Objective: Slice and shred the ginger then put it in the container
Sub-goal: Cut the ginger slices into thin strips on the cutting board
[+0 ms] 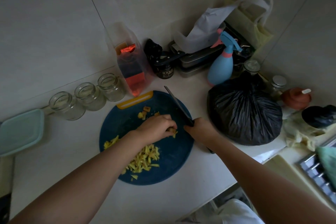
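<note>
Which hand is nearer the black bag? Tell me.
Right. The right hand, gripping the knife, is beside the black bag; the left hand holds ginger farther off.

Just two bare hands in the shot, left hand [156, 126] and right hand [198, 128]. Back from the fingers [170, 123] both wrists are bare, and the left forearm [87, 178] and right forearm [254, 172] are bare all the way to the edge of the shot. Both arms look smooth and fairly slim, getting wider the further you go from the fingertips. The light is pretty dim, so nails and fine detail are a blur and I can't really tell. The only clothing showing is a bit of white cloth [238, 212] way behind the right hand's fingers, under that forearm. Shirt or trousers, can't say.
</note>
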